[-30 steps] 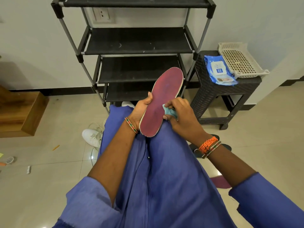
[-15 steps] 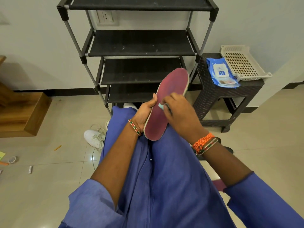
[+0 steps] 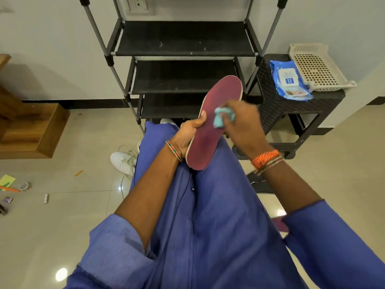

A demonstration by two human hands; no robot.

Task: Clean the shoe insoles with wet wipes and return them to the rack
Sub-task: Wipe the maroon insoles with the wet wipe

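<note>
Insole (image 3: 215, 122), maroon with a pale edge, stood above the person's lap in front of the rack (image 3: 183, 65), whose top shelf was cut off by the frame. The right hand (image 3: 241, 124) was blurred, its fingers bunched round a crumpled blue wet wipe (image 3: 221, 118) pressed to the insole's middle. Half a second earlier that hand had covered the wipe almost wholly; now the wipe showed plainly. The left hand (image 3: 187, 136) gripped the insole's left edge, thumb on its face. Its long axis ran heel-down near the lap, toe up and rightward toward the wipes pack (image 3: 288, 81).
</note>
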